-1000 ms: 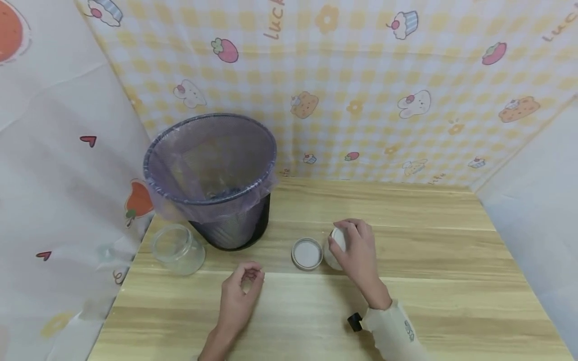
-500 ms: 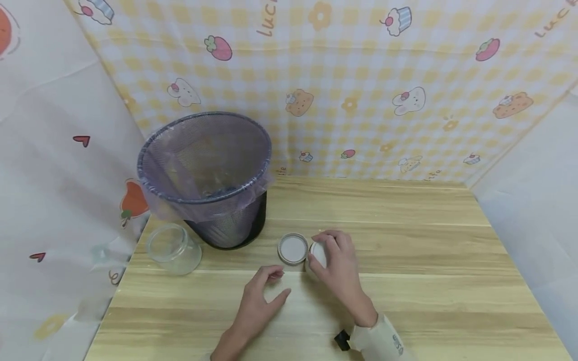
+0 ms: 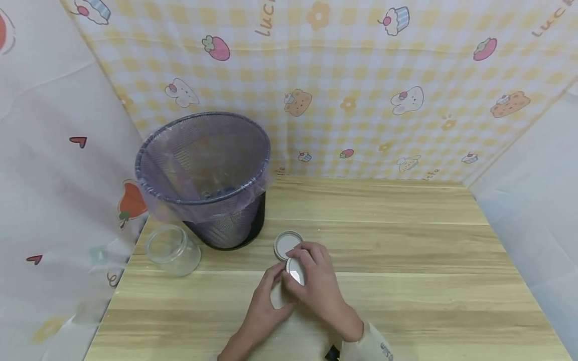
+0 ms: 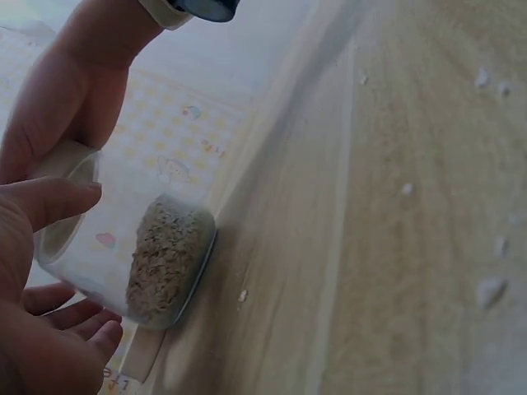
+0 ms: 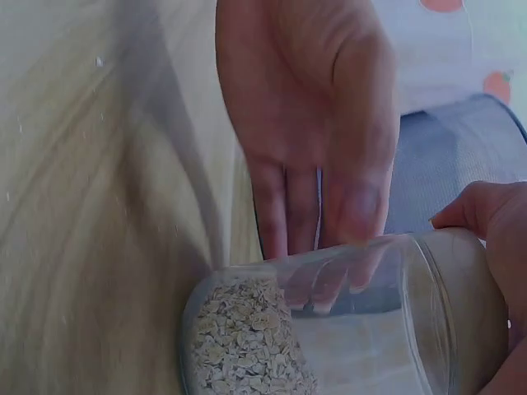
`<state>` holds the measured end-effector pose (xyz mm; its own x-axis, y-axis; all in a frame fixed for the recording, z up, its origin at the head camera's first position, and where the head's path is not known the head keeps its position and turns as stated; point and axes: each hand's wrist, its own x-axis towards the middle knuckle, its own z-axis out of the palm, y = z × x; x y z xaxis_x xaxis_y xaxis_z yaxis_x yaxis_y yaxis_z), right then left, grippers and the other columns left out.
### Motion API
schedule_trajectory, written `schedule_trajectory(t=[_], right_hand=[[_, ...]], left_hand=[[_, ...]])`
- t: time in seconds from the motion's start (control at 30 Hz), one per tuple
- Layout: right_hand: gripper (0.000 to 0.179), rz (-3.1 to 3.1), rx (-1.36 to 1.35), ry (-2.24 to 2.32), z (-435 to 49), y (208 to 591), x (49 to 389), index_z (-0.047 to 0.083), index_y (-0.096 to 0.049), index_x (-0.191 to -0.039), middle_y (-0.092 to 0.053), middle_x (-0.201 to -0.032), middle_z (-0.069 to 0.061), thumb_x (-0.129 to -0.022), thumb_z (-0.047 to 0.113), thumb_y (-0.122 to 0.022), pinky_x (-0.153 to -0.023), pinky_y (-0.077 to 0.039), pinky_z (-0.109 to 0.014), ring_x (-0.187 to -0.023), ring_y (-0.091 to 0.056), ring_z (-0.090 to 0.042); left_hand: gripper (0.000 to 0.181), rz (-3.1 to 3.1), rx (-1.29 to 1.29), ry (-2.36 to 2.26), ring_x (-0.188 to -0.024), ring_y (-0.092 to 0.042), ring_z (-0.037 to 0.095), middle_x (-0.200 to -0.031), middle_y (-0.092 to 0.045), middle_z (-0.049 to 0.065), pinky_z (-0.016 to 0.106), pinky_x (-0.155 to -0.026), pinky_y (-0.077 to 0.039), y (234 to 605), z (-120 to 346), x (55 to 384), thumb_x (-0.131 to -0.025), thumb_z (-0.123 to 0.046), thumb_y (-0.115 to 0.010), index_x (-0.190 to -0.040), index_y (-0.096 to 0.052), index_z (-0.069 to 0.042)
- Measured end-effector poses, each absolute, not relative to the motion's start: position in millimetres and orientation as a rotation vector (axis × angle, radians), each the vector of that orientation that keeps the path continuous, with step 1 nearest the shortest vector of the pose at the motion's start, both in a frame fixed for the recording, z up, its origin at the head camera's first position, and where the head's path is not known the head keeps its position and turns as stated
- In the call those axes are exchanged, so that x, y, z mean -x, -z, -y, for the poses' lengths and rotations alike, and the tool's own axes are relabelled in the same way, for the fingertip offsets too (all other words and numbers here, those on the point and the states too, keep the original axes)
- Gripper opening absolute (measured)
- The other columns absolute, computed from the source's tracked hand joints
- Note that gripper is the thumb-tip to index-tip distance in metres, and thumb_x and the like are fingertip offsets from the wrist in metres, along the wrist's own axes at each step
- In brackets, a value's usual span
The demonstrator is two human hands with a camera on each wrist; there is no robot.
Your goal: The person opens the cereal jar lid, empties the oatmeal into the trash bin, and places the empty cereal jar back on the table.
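Observation:
A clear glass jar (image 5: 354, 329) with a white lid (image 3: 295, 272) stands on the wooden table, holding a layer of rolled oats (image 4: 169, 263) at its bottom. From above, my right hand (image 3: 318, 283) grips the lid by its edge, thumb and fingers on opposite sides. My left hand (image 3: 266, 306) curves around the jar's left side, its thumb (image 5: 362, 197) in front and its fingers (image 5: 313, 280) showing through the glass. Just behind the jar, a loose round lid (image 3: 287, 243) lies with its inside facing up.
At the left back stands a mesh waste bin (image 3: 259, 215) with a purple liner. An uncovered glass jar (image 3: 176, 253) sits beside it near the table's left edge. Small pale crumbs (image 4: 492, 290) dot the table top (image 3: 406, 240). A checked cloth (image 3: 347, 65) hangs behind.
My right hand has moved the oat jar left and toward me, in front of the loose lid. My left hand has come right, opened wider, then curved around the jar.

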<state>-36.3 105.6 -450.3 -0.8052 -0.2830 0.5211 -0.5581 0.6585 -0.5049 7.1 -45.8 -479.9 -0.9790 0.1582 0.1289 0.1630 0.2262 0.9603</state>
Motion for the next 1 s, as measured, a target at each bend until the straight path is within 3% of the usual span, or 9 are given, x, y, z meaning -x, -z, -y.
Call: schedule_trajectory(t=[0.1,0.27,0.43,0.8,1.0], right_hand=[[0.038,2.469,-0.699,-0.936,-99.1,451.9,33.4,0.014,-0.063,-0.107,-0.055,-0.113,-0.005,-0.074,0.028,-0.074,-0.090,-0.040,-0.044,-0.108,-0.049,-0.024],[0.040,2.437,-0.761,-0.949,-89.1,454.9,28.2,0.014,-0.062,-0.109,-0.054,-0.115,-0.005,-0.074,0.028,-0.075,-0.092,-0.039,-0.044,-0.109,-0.048,-0.025],[0.044,2.440,-0.772,-0.951,-82.0,454.4,21.1,0.013,-0.061,-0.111,-0.053,-0.117,-0.003,-0.072,0.028,-0.074,-0.092,-0.038,-0.043,-0.110,-0.046,-0.024],[0.051,2.371,-0.893,-0.851,-78.8,451.0,13.2,0.007,-0.059,-0.112,-0.054,-0.118,-0.008,-0.069,0.030,-0.073,-0.095,-0.035,-0.044,-0.111,-0.048,-0.026],[0.051,2.300,-1.144,-0.907,-87.8,446.9,23.5,0.008,-0.059,-0.114,-0.055,-0.118,-0.005,-0.069,0.030,-0.073,-0.097,-0.036,-0.043,-0.114,-0.049,-0.024]], left_hand=[[0.083,2.469,0.259,2.001,-0.131,-0.039,0.020,-0.143,-0.042,0.002,0.041,-0.108,-0.028,480.6,45.6,-7.0,-0.072,-0.005,-0.080,-0.142,-0.037,-0.014],[0.094,2.451,0.186,2.090,-0.132,-0.037,0.020,-0.146,-0.039,0.000,0.048,-0.106,-0.029,495.3,47.8,-5.5,-0.068,-0.020,-0.085,-0.146,-0.032,-0.021],[0.093,2.516,0.198,2.005,-0.127,-0.043,0.021,-0.142,-0.044,0.004,0.044,-0.102,-0.036,499.5,52.3,-2.2,-0.067,-0.014,-0.085,-0.144,-0.034,-0.016],[0.085,2.514,0.382,1.825,-0.122,-0.049,0.021,-0.137,-0.051,0.003,0.036,-0.100,-0.039,506.2,62.0,0.2,-0.062,0.000,-0.083,-0.135,-0.042,-0.013],[0.090,2.542,0.498,1.854,-0.120,-0.051,0.018,-0.133,-0.052,-0.003,0.036,-0.099,-0.041,509.7,68.4,5.8,-0.061,-0.011,-0.086,-0.139,-0.041,-0.020]])
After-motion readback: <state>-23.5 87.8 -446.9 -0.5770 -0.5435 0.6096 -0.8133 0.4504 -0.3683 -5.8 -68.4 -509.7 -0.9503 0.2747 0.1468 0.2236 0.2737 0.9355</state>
